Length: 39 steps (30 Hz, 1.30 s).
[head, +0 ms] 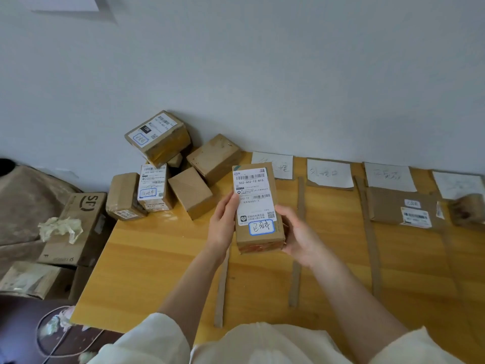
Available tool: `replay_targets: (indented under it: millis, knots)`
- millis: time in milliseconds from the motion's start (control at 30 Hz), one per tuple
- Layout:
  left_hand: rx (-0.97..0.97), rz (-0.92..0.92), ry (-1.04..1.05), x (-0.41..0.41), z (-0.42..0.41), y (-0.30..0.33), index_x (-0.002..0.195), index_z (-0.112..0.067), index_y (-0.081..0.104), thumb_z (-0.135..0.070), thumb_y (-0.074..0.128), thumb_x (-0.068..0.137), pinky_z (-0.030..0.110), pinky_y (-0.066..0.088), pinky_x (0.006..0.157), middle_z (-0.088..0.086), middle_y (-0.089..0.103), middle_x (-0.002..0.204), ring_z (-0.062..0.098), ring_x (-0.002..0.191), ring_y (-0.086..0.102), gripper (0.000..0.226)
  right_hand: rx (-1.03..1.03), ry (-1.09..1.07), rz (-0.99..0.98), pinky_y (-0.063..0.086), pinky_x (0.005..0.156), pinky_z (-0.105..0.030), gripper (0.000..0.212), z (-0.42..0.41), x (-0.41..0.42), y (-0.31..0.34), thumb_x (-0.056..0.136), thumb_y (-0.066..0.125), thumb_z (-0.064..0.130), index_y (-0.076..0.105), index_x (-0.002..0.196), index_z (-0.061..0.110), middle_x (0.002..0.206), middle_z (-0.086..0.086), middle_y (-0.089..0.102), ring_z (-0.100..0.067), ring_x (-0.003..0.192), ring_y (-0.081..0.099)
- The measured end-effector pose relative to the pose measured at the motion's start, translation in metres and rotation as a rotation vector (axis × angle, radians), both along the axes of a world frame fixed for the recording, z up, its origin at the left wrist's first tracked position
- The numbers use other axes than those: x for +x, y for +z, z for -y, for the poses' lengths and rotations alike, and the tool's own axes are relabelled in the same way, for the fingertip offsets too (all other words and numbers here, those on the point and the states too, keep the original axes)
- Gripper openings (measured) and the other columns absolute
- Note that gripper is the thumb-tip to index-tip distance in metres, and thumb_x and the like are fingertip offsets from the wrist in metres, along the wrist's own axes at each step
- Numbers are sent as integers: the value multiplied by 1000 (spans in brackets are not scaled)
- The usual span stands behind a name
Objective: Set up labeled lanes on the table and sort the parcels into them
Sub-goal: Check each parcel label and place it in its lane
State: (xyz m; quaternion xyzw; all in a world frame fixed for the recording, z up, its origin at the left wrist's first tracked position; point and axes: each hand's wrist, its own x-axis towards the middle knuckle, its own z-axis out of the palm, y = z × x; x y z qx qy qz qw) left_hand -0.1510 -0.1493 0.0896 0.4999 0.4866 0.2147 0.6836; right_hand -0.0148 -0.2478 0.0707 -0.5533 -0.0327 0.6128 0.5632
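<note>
I hold a long brown parcel (pixel 257 208) above the wooden table (pixel 162 258), its white shipping label and a blue-framed handwritten sticker facing me. My left hand (pixel 224 222) grips its left edge, thumb on the label. My right hand (pixel 296 235) cups its lower right corner. A heap of several brown parcels (pixel 173 169) lies at the table's far left against the wall. White paper lane labels (pixel 329 173) sit along the wall, with cardboard strips (pixel 298 245) between lanes. A flat parcel (pixel 401 208) lies in the third lane, and a small parcel (pixel 468 210) in the fourth.
Left of the table stand SF cartons (pixel 78 227) with crumpled paper (pixel 61 228) on top, beside a brown blanket (pixel 23 203). A cable (pixel 47 334) loops on the dark floor at the lower left. The white wall (pixel 262 74) runs behind the table.
</note>
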Motion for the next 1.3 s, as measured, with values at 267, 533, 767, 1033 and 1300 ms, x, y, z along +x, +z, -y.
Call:
replay_targets:
  millis: [267, 533, 767, 1033, 1300]
  knots:
    - [44, -321, -117, 26, 40, -38, 132, -23, 53, -51, 46, 94, 39, 42, 105, 0, 59, 129, 20, 118, 56, 47, -89, -306, -31, 52, 85, -38, 49, 57, 30, -14, 83, 64, 49, 67, 118, 16, 110, -7, 74, -24, 102, 67]
    - [92, -405, -406, 70, 100, -51, 136, -17, 50, -40, 51, 97, 30, 42, 95, 5, 55, 136, 21, 124, 52, 46, -117, -580, 1, 45, 103, -52, 44, 145, 74, -25, 87, 58, 47, 67, 118, 18, 114, -11, 72, -32, 114, 63]
    - [100, -476, -528, 106, 128, -56, 138, -21, 48, -44, 49, 97, 35, 47, 95, 2, 52, 139, 22, 123, 52, 47, -208, -700, 102, 59, 67, -39, 43, 215, 123, -21, 88, 53, 42, 67, 115, 12, 95, -9, 77, -28, 85, 73]
    - [101, -488, -536, 133, 157, -62, 137, -22, 50, -42, 50, 97, 27, 46, 77, 1, 54, 137, 16, 109, 58, 45, -218, -821, 70, 54, 89, -43, 29, 247, 172, -16, 92, 53, 34, 61, 116, 20, 119, -9, 65, -25, 107, 62]
    - [86, -493, -485, 136, 164, -63, 135, -21, 51, -40, 50, 97, 29, 43, 83, -1, 54, 134, 15, 113, 53, 43, -248, -758, 43, 50, 87, -30, 47, 210, 219, -13, 86, 61, 41, 56, 126, 17, 112, -5, 65, -16, 102, 60]
